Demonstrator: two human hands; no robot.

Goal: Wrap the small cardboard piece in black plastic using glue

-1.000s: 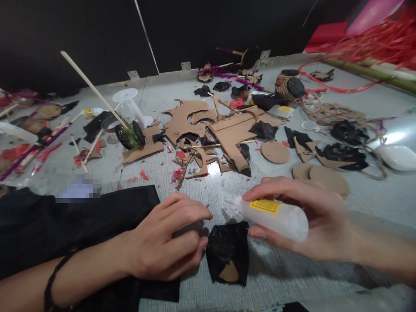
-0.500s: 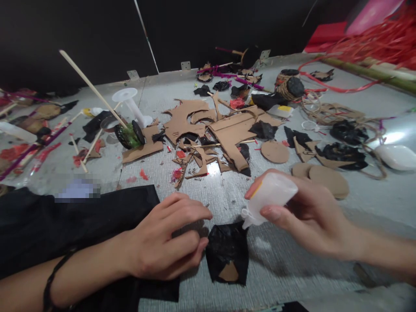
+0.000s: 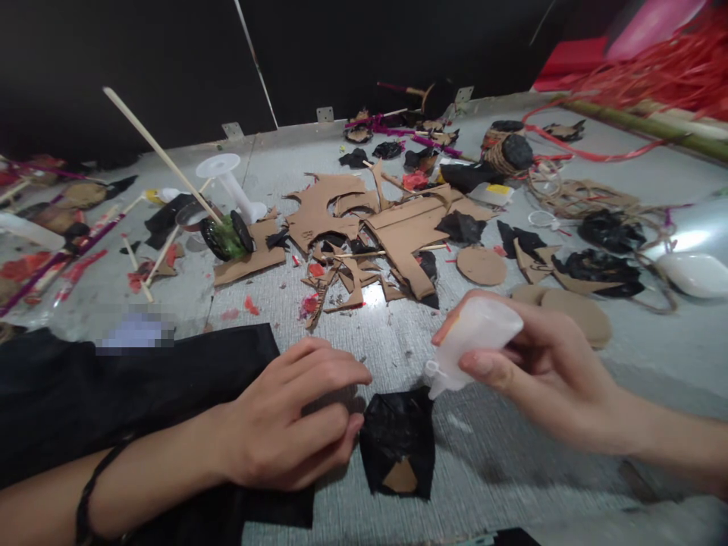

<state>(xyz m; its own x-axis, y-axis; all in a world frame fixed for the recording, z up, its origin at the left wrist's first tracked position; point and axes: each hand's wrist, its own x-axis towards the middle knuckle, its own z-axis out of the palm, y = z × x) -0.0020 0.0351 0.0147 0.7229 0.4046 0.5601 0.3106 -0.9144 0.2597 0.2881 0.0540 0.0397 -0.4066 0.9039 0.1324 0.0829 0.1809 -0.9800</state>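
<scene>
My right hand (image 3: 546, 371) grips a translucent white glue bottle (image 3: 475, 341), its nozzle tilted down and left. The tip hangs at the upper right corner of a small black-wrapped piece (image 3: 398, 428); I cannot tell whether they touch. Bare brown cardboard shows as a triangle near the piece's lower edge. My left hand (image 3: 301, 417) rests to its left, holding nothing, with fingers loosely bent and apart. Its fingertips lie close against the piece's left edge. Black sheet material (image 3: 227, 356) lies under and behind my left forearm.
Torn cardboard (image 3: 324, 205) covers the middle, with cardboard discs (image 3: 577, 315) to the right. A white spool (image 3: 230, 186) and a wooden stick (image 3: 153, 148) in a green-and-black piece stand left. Twine (image 3: 591, 199) and red strips (image 3: 665, 68) lie right. A black wall (image 3: 171, 61) closes the back.
My right hand and the glue bottle have shifted very slightly to the right. The left hand and the black-wrapped piece have stayed put.
</scene>
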